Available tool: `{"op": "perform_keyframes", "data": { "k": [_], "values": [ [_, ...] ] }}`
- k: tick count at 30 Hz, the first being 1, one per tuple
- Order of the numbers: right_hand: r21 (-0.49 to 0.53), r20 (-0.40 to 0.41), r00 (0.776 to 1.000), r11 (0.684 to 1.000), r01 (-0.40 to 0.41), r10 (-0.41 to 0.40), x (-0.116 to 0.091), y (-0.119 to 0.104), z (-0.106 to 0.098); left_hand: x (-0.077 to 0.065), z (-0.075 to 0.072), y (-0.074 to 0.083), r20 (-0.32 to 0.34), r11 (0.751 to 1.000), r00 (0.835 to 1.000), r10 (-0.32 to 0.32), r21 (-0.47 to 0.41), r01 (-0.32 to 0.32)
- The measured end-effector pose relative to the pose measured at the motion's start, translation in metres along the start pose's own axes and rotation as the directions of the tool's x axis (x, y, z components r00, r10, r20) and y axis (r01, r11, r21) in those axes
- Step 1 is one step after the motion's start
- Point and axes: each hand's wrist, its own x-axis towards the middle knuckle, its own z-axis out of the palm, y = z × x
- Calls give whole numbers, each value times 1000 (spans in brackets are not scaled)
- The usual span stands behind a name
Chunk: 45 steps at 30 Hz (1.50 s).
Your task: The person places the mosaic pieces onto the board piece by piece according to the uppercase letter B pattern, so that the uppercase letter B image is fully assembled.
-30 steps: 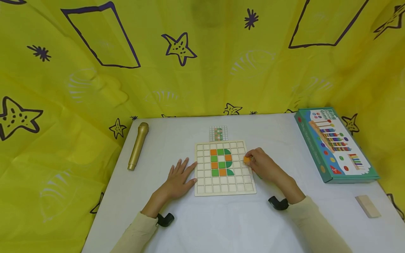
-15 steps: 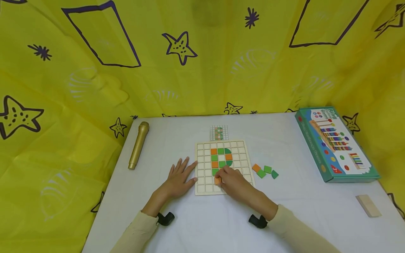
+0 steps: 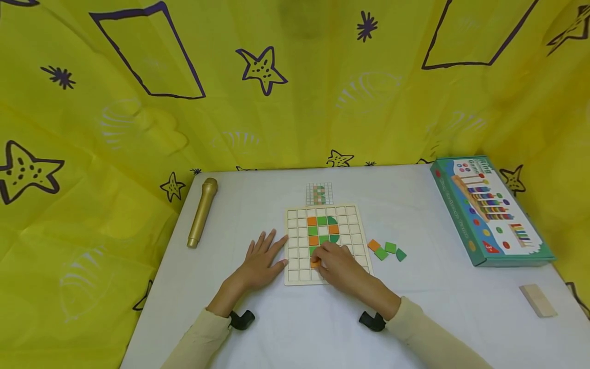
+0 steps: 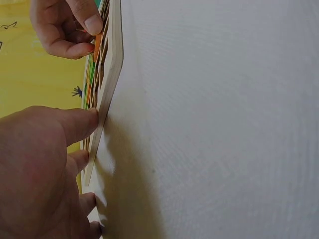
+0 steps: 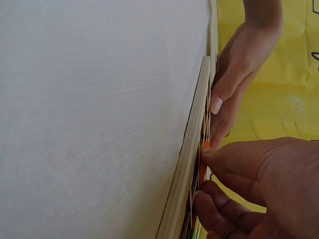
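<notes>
A wooden grid board lies flat with orange and green tiles set in several of its cells. My right hand pinches an orange square tile at a cell in a lower row, below the green one; the right wrist view shows the orange tile between thumb and fingers, at the board's surface. My left hand has its fingers spread and touches the board's left edge with thumb and fingertips. The right hand hides part of the board's lower right.
Loose tiles, orange and green, lie right of the board. A small pattern card sits behind it. A gold microphone lies at left. A boxed game and a wooden block are at right.
My right hand has carried the orange tile from the board's right edge leftward to a lower cell, then lowered it slightly. My left hand has stayed in place.
</notes>
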Motion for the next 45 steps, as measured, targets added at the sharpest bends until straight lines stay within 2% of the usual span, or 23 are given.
{"op": "perform_keyframes", "data": {
  "k": [10,15,22,29,34,38,45],
  "values": [
    [50,-29,999,998,-33,35,-2,-1,1,-1,-1,1,-1,1000,1000,-2,6,2],
    [82,-12,995,992,-99,100,-8,4,-7,-2,-2,2,5,1000,1000,-7,-13,7],
    [105,-40,971,968,-230,235,-30,42,-39,-1,0,-1,9,1000,1000,-4,8,4],
    [97,-84,925,927,-363,371,-59,81,-72,-1,0,-1,10,1000,1000,-7,-11,7],
    [103,-63,890,890,-444,451,-74,97,-81,-1,1,-1,12,1000,1000,-11,3,11],
    [119,-62,887,885,-449,458,-79,106,-79,0,0,0,8,1000,1000,-4,-1,4],
    [166,-79,898,894,-416,432,-78,118,-76,0,0,0,2,1000,1000,4,-1,-4]
  ]
}}
